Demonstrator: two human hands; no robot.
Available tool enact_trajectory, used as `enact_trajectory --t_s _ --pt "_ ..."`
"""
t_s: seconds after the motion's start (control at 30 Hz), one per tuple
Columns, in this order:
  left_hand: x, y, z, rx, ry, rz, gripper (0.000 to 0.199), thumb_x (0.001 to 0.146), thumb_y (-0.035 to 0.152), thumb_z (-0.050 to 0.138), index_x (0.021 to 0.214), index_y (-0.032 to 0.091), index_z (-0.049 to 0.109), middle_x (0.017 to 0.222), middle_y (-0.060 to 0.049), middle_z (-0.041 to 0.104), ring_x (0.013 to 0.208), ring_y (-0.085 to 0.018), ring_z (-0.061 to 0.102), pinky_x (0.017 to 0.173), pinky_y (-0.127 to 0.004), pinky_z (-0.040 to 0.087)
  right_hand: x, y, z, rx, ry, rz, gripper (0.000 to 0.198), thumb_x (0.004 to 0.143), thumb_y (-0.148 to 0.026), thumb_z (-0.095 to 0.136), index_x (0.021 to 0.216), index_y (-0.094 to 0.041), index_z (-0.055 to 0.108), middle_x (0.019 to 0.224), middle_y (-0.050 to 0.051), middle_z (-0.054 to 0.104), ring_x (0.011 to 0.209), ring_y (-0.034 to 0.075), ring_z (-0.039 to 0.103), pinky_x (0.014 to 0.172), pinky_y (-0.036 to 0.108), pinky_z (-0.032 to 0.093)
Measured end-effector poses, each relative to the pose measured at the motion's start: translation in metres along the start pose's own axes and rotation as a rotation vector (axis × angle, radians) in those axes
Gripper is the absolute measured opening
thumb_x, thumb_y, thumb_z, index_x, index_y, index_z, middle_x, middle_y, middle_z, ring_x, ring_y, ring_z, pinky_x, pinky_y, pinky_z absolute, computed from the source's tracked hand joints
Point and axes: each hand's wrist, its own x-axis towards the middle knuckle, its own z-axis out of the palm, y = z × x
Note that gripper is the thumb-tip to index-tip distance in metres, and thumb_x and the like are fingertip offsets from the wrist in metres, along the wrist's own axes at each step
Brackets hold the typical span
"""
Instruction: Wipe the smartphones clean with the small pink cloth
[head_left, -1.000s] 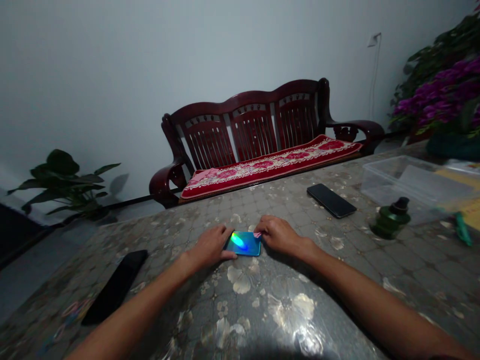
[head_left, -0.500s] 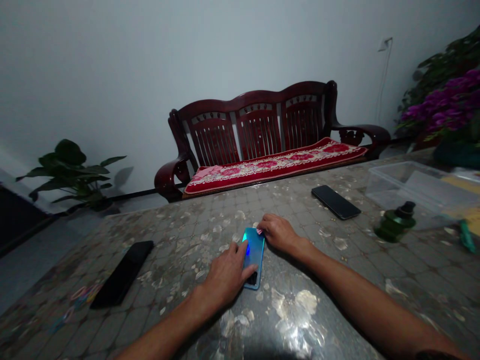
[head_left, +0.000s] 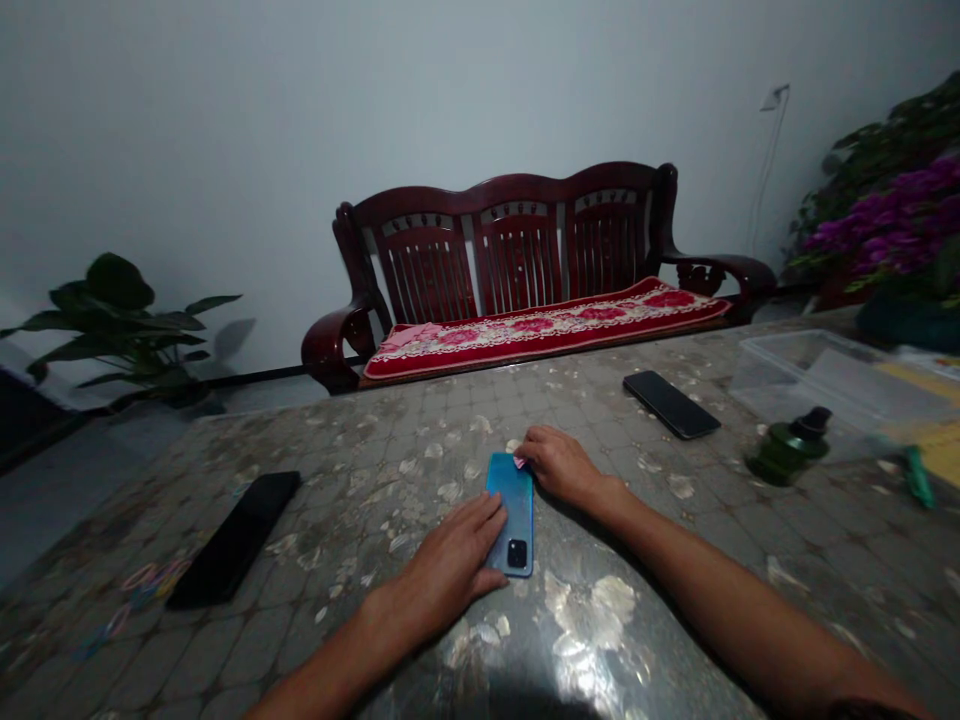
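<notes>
A blue phone (head_left: 510,510) lies back side up on the table, its black camera block towards me at the lower right. My left hand (head_left: 457,550) rests along the phone's left edge, fingers stretched flat and the thumb apart near the bottom edge. At the far right corner, my right hand (head_left: 555,463) is closed in a pinch on a small pink piece (head_left: 520,462), which touches the phone's back. Most of that piece is hidden by the fingers, so I cannot tell whether it is cloth or paper.
Black phones lie at left (head_left: 236,540) and right (head_left: 671,404). Near the left one are coloured bands (head_left: 150,580). A green bottle (head_left: 787,450), a clear plastic box (head_left: 772,375) and a green object (head_left: 918,478) stand right. Beyond the patterned table (head_left: 360,450) is a wooden bench (head_left: 517,250).
My left hand has slid back towards the phone's left edge, and its thumb has come off the camera block. The phone has turned slightly. My right hand stays at the far corner.
</notes>
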Motion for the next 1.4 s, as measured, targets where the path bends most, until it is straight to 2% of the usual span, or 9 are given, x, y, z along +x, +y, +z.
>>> enact_trajectory --t_s 0.17,0.37,0.43,0.73,1.0,1.07,1.27,1.4 --pt "-0.001 0.004 0.000 0.034 0.039 0.024 0.049 0.089 0.026 0.073 0.136 0.021 0.059 0.150 -0.013 0.052 0.137 -0.031 0.051 0.114 -0.048 0.043 -0.005 -0.005 -0.001 -0.009 0.003 -0.042 0.021 0.096 -0.015 0.054 0.097 -0.020 0.075 0.094 0.008 0.066 0.092 0.020 0.057 0.077 0.028 0.037" --pt "-0.001 0.007 0.005 0.057 0.067 0.026 0.049 0.088 0.026 0.075 0.134 0.019 0.060 0.145 -0.013 0.057 0.132 -0.030 0.056 0.112 -0.046 0.046 -0.017 -0.018 -0.008 0.007 -0.035 -0.256 0.014 0.093 -0.017 0.059 0.092 -0.019 0.073 0.093 0.007 0.065 0.086 0.020 0.056 0.071 0.029 0.035" --pt "-0.001 0.008 0.005 0.061 0.075 0.028 0.048 0.088 0.026 0.075 0.133 0.019 0.061 0.144 -0.012 0.058 0.132 -0.030 0.057 0.112 -0.045 0.046 -0.018 -0.019 -0.008 0.004 -0.030 -0.288 0.013 0.092 -0.016 0.060 0.093 -0.019 0.072 0.095 0.007 0.066 0.087 0.020 0.056 0.072 0.029 0.035" --pt "0.004 0.003 0.015 0.086 0.151 0.053 0.041 0.090 0.024 0.072 0.129 0.019 0.063 0.139 -0.013 0.062 0.130 -0.029 0.059 0.111 -0.045 0.048 -0.007 -0.013 -0.001 -0.034 0.034 -0.164 0.014 0.095 -0.017 0.061 0.095 -0.018 0.075 0.091 0.008 0.066 0.088 0.021 0.055 0.074 0.030 0.035" --pt "0.005 0.001 0.018 0.100 0.152 0.068 0.036 0.093 0.026 0.069 0.128 0.022 0.063 0.136 -0.010 0.065 0.127 -0.028 0.061 0.107 -0.045 0.051 -0.018 -0.018 -0.012 0.084 -0.061 -0.411 0.015 0.087 -0.012 0.060 0.091 -0.017 0.073 0.088 0.006 0.064 0.083 0.019 0.055 0.070 0.028 0.035" --pt "0.004 0.001 0.018 0.108 0.153 0.070 0.036 0.092 0.026 0.071 0.127 0.021 0.065 0.136 -0.010 0.065 0.127 -0.028 0.061 0.108 -0.045 0.051 -0.017 -0.017 -0.010 0.063 -0.039 -0.384 0.015 0.089 -0.013 0.060 0.092 -0.018 0.074 0.090 0.007 0.065 0.084 0.020 0.055 0.071 0.029 0.035" --pt "0.003 0.000 0.020 0.137 0.203 0.095 0.033 0.088 0.022 0.074 0.121 0.020 0.067 0.130 -0.011 0.068 0.122 -0.028 0.065 0.105 -0.043 0.053 -0.008 -0.013 -0.003 -0.001 0.009 -0.183 0.017 0.093 -0.016 0.059 0.095 -0.018 0.075 0.090 0.008 0.067 0.086 0.021 0.056 0.073 0.029 0.036" --pt "0.003 0.001 0.022 0.125 0.217 0.109 0.029 0.090 0.022 0.073 0.118 0.021 0.068 0.129 -0.009 0.069 0.121 -0.028 0.065 0.104 -0.043 0.054 -0.012 -0.017 -0.012 0.090 -0.061 -0.244 0.018 0.086 -0.011 0.061 0.092 -0.018 0.076 0.089 0.007 0.067 0.085 0.019 0.058 0.071 0.027 0.038"
